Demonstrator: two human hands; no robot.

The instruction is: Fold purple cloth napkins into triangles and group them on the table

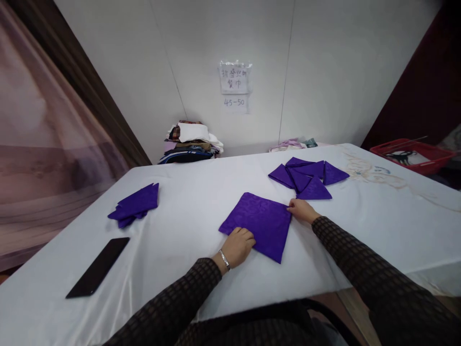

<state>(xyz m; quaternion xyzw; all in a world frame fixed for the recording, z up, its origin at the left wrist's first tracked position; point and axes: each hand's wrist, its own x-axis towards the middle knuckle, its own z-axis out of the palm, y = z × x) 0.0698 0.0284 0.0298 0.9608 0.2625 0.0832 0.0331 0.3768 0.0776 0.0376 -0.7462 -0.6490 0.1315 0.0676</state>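
A purple cloth (261, 221), folded to a four-sided shape, lies flat on the white-covered table (187, 206) in front of me. My right hand (302, 210) pinches its right corner between thumb and fingers. At its lower left edge rests my left hand (237, 246), fingers curled together over the cloth's border; the fingertips are partly hidden. Beyond my right hand lie several purple cloths folded into triangles (313, 188), some overlapping. Another group of folded purple cloths (139, 204) is stacked at the left.
A flat black object (99, 267) lies at the table's left front. Behind the table are a pile of folded clothes (192, 143) and more fabric (290, 144). A red basket (425, 166) stands at the far right. A paper sign (235, 86) hangs on the wall.
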